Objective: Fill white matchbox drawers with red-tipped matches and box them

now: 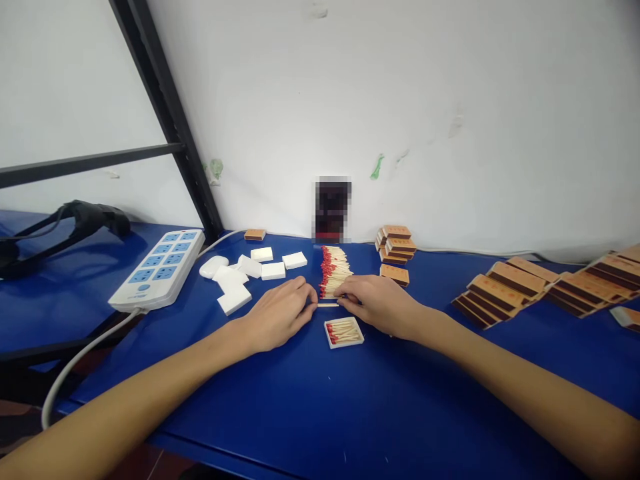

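A pile of red-tipped matches (336,270) lies in a long row on the blue table. At its near end, a single match (328,305) lies crosswise between my hands. My left hand (283,312) is closed, its fingertips at the match's left end. My right hand (377,303) is closed too, with thumb and forefinger at the right end and the other fingers against the pile. Just in front is a white matchbox tray (345,333) partly filled with matches, heads to the left. Whether the fingertips grip firmly is hard to see.
White matchbox trays (235,299) and a white rounded object (213,267) lie at left, beside a power strip (159,268). Stacked matchboxes (397,244) stand behind my right hand. Rows of matchbox sleeves (505,287) spread far right. A black metal frame (170,113) rises at left.
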A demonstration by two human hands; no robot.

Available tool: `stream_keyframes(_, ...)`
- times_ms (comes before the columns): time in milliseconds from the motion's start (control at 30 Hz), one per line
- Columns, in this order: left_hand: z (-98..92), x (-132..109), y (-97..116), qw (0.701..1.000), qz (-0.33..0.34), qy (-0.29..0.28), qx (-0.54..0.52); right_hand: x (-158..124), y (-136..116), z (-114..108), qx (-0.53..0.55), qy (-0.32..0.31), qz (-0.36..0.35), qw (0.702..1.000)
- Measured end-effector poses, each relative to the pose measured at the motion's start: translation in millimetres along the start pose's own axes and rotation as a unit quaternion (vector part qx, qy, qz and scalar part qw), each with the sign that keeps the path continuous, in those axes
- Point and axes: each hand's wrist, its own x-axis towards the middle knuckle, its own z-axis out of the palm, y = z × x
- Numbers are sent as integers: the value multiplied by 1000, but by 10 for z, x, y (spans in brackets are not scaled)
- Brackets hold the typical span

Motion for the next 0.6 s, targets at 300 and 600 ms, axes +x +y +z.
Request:
stream_keyframes(300,7,-54,330,996,20,-34,-77,1,22,-63,58,-42,51,996)
stream_keyframes(600,35,57,186,995,-35,54,-70,-91,87,-184,49,-65,-8,997)
